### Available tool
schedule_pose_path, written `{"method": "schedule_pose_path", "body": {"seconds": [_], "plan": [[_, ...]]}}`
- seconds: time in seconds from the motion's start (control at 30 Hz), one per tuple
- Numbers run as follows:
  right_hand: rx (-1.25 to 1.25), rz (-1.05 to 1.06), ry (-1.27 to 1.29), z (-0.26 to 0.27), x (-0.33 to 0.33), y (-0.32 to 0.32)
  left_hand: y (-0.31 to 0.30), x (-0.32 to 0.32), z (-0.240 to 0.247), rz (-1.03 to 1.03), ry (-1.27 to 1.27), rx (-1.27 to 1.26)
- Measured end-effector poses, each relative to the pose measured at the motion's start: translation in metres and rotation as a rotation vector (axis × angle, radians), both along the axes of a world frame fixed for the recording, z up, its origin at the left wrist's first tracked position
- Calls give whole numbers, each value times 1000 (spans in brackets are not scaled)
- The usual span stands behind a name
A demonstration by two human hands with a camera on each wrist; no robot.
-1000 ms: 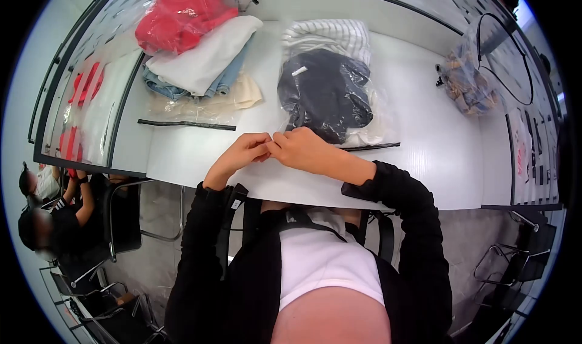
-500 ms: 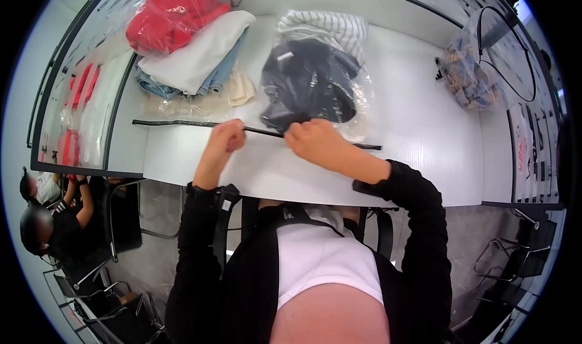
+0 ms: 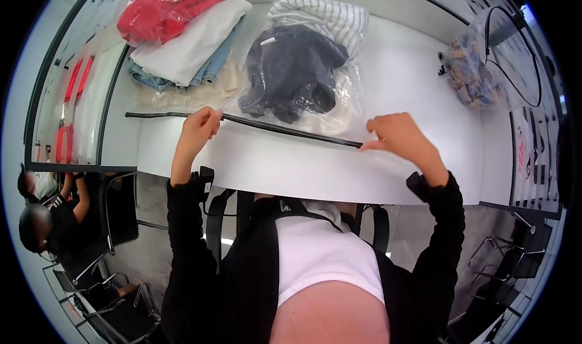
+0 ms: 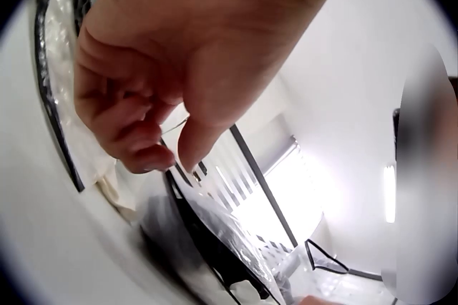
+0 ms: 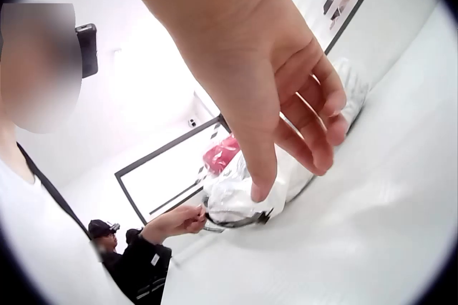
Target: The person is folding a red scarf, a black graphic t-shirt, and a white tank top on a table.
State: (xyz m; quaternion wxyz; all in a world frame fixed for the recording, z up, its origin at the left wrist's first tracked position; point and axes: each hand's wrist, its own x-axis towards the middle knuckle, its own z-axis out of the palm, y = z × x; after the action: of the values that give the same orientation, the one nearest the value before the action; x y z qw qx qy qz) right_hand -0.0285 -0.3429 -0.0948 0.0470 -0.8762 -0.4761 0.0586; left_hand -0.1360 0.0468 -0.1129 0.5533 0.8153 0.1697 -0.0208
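A clear bag [image 3: 296, 80] with a dark garment [image 3: 282, 56] inside is laid flat on the white bench [image 3: 418, 77], at 12 o'clock in the head view. Its near edge is bordered by a black strip [image 3: 291, 129], slanted slightly from 9 o'clock down toward 4 o'clock.

The left-hand end of this strip is pinched by the left hand [image 3: 195, 133], found at 8 o'clock from the dark garment; its thumb and forefinger are brought together there, and the other fingers are curled. The right hand [image 3: 405, 139] is seen at 4 o'clock from the garment, its fingers spread and the thumb held well apart from them. The thumb tip is shown just beside the strip's right-hand end; whether it is touched cannot be told.

A striped garment [image 3: 330, 13] is partly covered by the bag, at its 1 o'clock side. Toward 10 and 11 o'clock a pile is formed by a bagged red garment [image 3: 173, 10], a white garment [image 3: 188, 44], blue denim [image 3: 209, 69] and a cream garment [image 3: 224, 80]. At 2 o'clock a bagged plaid garment [image 3: 476, 77] is placed near a black loop [image 3: 536, 53].
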Motion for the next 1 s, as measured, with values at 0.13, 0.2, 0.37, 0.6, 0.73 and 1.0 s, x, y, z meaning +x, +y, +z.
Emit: {"method": "schedule_pose_path", "body": {"seconds": [0.13, 0.2, 0.37, 0.6, 0.73, 1.0], "plan": [[253, -141, 148, 22, 38, 4, -10, -21, 13, 50, -156, 238], [403, -139, 114, 34, 57, 14, -25, -26, 19, -135, -128, 245], [309, 24, -139, 41, 111, 48, -57, -19, 13, -444, -395, 522], [267, 0, -375, 18, 189, 112, -67, -2, 6, -253, -491, 520], [209, 126, -300, 10, 207, 135, -65, 16, 17, -214, -552, 538], [119, -1, -358, -4, 194, 133, -79, 81, 22, -350, -489, 884]]}}
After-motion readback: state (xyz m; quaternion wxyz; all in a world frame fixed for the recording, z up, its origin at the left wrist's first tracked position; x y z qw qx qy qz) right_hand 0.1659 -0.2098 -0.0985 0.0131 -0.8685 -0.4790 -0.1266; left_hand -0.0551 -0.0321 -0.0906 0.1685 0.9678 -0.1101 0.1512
